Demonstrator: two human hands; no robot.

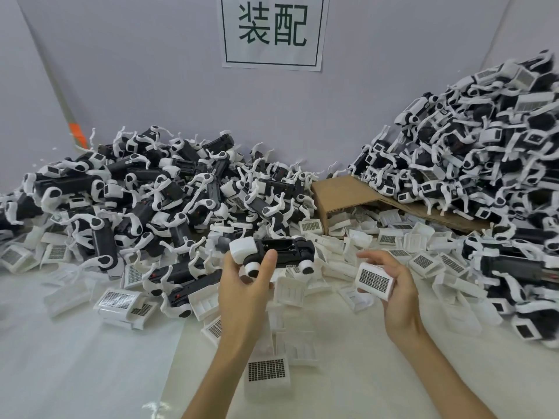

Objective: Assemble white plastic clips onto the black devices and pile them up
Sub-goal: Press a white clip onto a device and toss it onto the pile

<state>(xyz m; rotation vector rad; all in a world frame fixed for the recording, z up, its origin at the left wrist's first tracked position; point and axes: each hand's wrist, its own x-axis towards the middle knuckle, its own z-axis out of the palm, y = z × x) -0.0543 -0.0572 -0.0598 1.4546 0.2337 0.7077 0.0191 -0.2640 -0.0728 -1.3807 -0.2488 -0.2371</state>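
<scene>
A pale wall (pixel 121 71) with a printed sign (pixel 273 28) backs your desk (pixel 75 358), which is draped in white sheeting. Your left hand (pixel 242 288) has its fingers wrapped round a device (pixel 281 252), held lengthways just above the desk at centre. Your right hand (pixel 399 291), at three o'clock of it and apart, pinches a clip (pixel 374 280) with its grid label facing you. The clip is not on yet.

If you bring it in skewed or the wrong way round, it will likely jam or sit half-seated, then pop off in the heap. You hold the device nearer its nine-o'clock end, so a hard push at the far end could twist it loose. The right pile (pixel 484 146) at two o'clock stands steep on cardboard (pixel 341 192), and a careless toss could start a slide.

Loose clips (pixel 266 370) litter the desk from six to three o'clock. A left pile (pixel 136 192) spreads at ten o'clock.
</scene>
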